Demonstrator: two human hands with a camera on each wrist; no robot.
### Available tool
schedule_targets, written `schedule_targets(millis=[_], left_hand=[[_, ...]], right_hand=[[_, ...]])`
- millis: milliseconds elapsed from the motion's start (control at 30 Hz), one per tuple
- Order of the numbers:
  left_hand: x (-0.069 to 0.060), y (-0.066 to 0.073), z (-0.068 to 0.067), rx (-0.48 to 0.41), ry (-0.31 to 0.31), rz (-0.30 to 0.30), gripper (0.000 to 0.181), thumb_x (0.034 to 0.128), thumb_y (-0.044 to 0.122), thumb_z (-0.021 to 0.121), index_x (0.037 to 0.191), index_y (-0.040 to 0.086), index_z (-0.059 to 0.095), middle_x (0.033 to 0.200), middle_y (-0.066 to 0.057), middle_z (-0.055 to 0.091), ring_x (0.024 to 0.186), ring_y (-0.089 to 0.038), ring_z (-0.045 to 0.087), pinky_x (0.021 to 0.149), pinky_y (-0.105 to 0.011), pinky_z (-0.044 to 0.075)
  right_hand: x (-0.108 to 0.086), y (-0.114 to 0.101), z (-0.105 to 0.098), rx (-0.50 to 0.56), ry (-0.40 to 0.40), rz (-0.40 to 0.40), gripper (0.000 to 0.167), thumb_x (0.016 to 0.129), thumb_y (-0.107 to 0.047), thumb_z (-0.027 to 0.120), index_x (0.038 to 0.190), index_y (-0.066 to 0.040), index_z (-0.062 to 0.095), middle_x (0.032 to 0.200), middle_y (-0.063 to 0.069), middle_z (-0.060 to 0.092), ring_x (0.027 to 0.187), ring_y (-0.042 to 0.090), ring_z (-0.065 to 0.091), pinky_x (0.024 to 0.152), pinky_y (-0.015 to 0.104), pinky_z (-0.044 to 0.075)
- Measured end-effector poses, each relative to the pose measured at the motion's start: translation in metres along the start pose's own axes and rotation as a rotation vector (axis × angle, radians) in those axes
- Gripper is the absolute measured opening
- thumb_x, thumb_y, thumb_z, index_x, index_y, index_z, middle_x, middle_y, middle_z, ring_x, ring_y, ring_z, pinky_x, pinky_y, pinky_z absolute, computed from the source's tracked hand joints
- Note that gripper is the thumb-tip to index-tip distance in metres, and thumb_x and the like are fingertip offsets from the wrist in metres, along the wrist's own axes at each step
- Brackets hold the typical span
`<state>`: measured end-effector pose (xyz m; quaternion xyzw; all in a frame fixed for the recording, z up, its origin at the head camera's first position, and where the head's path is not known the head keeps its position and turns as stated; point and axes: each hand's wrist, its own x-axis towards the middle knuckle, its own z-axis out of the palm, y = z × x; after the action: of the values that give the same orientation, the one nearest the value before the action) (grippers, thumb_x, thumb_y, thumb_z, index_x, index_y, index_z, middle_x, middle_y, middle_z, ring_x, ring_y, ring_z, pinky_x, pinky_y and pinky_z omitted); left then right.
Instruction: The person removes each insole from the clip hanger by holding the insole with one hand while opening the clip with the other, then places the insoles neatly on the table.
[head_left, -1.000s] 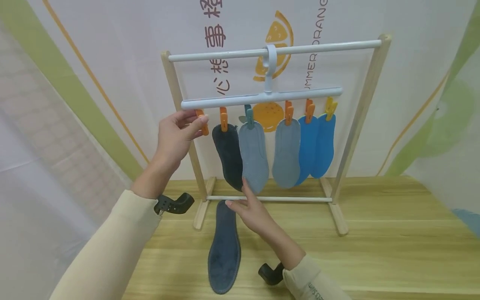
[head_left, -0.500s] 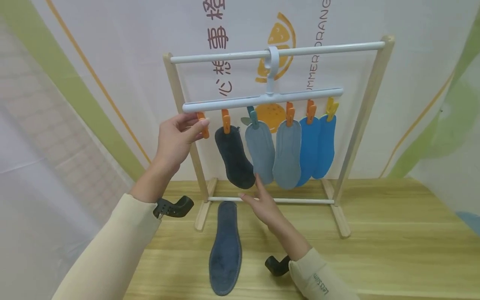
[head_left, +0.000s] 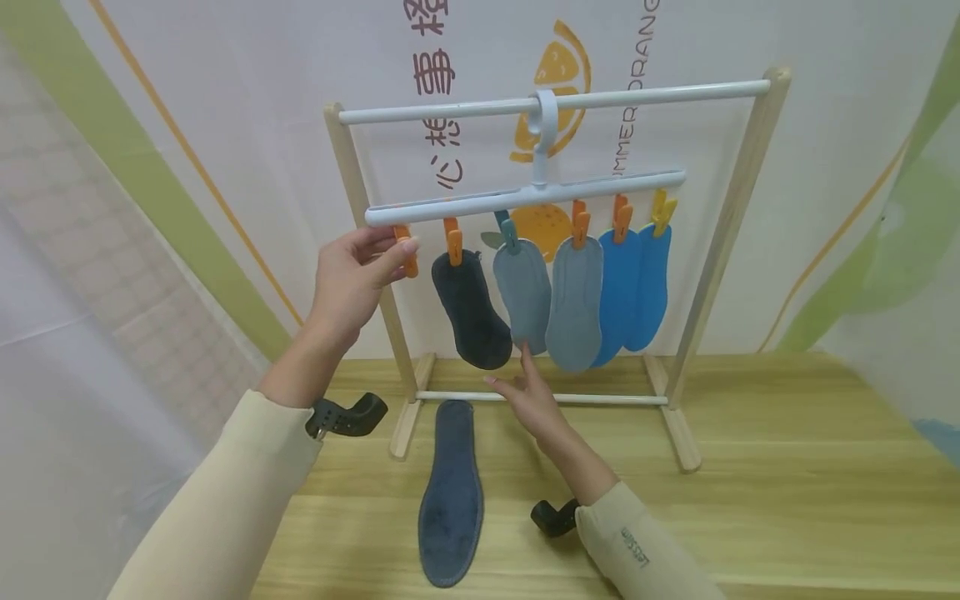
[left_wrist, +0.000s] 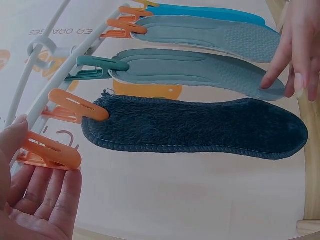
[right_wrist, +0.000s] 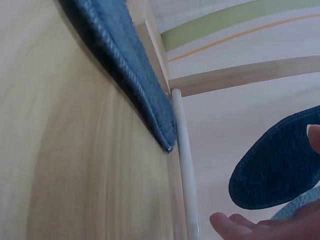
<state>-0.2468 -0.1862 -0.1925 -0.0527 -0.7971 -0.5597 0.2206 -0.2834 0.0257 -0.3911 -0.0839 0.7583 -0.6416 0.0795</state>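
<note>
At the left end of the white hanger bar (head_left: 465,204), my left hand (head_left: 352,279) pinches an empty orange clip (left_wrist: 52,152) between thumb and fingers. Beside it a dark insole (head_left: 472,312) hangs from another orange clip (head_left: 453,242). My right hand (head_left: 536,404) is at the lower end of the grey-blue insole (head_left: 523,287) under the green clip (left_wrist: 102,65), a fingertip touching it in the left wrist view, its fingers extended. A second dark insole (head_left: 452,508) lies on the table, its narrow end near the lower rod.
A wooden stand (head_left: 723,225) with white rods carries the hanger. To the right hang another grey insole (head_left: 575,308) and two blue insoles (head_left: 651,292), the last under a yellow clip (head_left: 663,212). A printed cloth stands behind; the wooden table (head_left: 810,467) extends right.
My right hand has moved right and slightly up from beside the lying insole's tip. The hanging dark and grey-blue insoles have swung rightward at their lower ends. My left hand keeps its pinch.
</note>
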Motion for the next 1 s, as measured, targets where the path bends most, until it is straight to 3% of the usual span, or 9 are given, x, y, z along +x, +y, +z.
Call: schedule_targets(millis=[300,433,633,733,767,967,1000], left_hand=[[0.0,-0.002,0.001,0.002,-0.014,-0.013,0.048,0.0944,0.033,0.072,0.134,0.008,0.063,0.124,-0.01,0.07,0.105,-0.01,0.07,0.097,-0.03,0.058],[0.001,-0.002,0.002,0.002,-0.013,-0.009,0.048,0.0941,0.034,0.072,0.134,0.009,0.063,0.125,-0.011,0.07,0.106,-0.011,0.07,0.097,-0.03,0.058],[0.001,-0.003,0.002,-0.005,-0.012,-0.014,0.049,0.0945,0.033,0.072,0.135,0.008,0.062,0.126,-0.011,0.069,0.104,-0.009,0.07,0.096,-0.03,0.059],[0.003,-0.003,0.003,-0.01,-0.008,-0.003,0.048,0.0943,0.033,0.072,0.135,0.008,0.063,0.124,-0.011,0.07,0.103,-0.008,0.07,0.096,-0.03,0.059],[0.004,-0.003,0.004,-0.014,-0.007,0.001,0.048,0.0941,0.033,0.073,0.134,0.008,0.063,0.123,-0.01,0.07,0.102,-0.007,0.07,0.096,-0.03,0.059],[0.007,-0.003,0.008,-0.044,0.004,-0.006,0.047,0.0946,0.031,0.072,0.134,0.007,0.063,0.121,-0.008,0.071,0.1,-0.007,0.07,0.094,-0.028,0.06],[0.007,-0.003,0.009,-0.047,0.009,-0.007,0.047,0.095,0.03,0.072,0.134,0.006,0.063,0.122,-0.009,0.07,0.101,-0.007,0.069,0.093,-0.028,0.06]], right_hand=[[0.004,0.001,-0.004,0.042,-0.006,-0.008,0.101,0.094,-0.045,0.069,0.161,-0.039,-0.006,0.173,0.007,0.004,0.153,0.039,0.028,0.121,0.064,0.028],[0.005,0.0,-0.001,0.086,-0.028,-0.052,0.102,0.095,-0.037,0.07,0.163,-0.031,-0.006,0.171,0.015,0.01,0.151,0.045,0.03,0.118,0.063,0.035],[0.003,0.003,0.005,0.101,-0.063,-0.063,0.083,0.097,-0.026,0.069,0.162,-0.012,0.018,0.158,0.027,0.037,0.142,0.042,0.047,0.105,0.052,0.052],[0.001,0.005,0.006,0.091,-0.067,-0.075,0.074,0.098,-0.024,0.068,0.158,-0.007,0.028,0.153,0.027,0.046,0.134,0.041,0.056,0.099,0.049,0.056],[0.001,0.005,0.005,0.076,-0.065,-0.086,0.072,0.098,-0.024,0.067,0.157,-0.005,0.03,0.143,0.027,0.055,0.129,0.04,0.058,0.096,0.047,0.057],[-0.005,0.007,0.0,0.124,-0.166,-0.171,0.057,0.101,-0.012,0.062,0.153,-0.005,0.041,0.142,0.025,0.057,0.129,0.04,0.059,0.091,0.045,0.061],[-0.006,0.007,-0.002,0.141,-0.182,-0.19,0.054,0.101,-0.009,0.061,0.152,-0.005,0.043,0.149,0.024,0.052,0.13,0.04,0.059,0.09,0.044,0.062]])
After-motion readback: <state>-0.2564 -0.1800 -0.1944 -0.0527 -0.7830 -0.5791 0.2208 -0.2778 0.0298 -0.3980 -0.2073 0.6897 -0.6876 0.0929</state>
